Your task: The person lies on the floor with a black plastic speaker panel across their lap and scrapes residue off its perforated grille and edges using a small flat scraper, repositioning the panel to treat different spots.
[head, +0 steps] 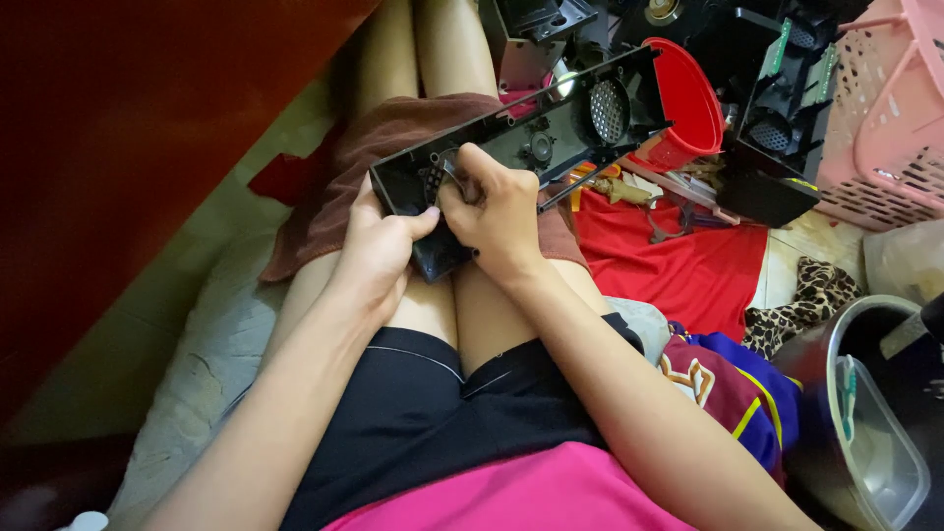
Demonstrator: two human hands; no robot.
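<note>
A long black plastic housing with a round metal mesh grille rests across my knees. My left hand grips its near left end from below, thumb on the edge. My right hand is closed around a thin tool, a screwdriver by its look, whose dark shaft sticks out to the right. The tool's working end is pressed into the housing near the left corner, hidden by my fingers. A brown cloth lies under the housing.
A red bucket sits beyond the housing, with more black housings and a pink basket at the right. Red fabric covers the floor. A dark red panel rises at left. A clear plastic tub sits at lower right.
</note>
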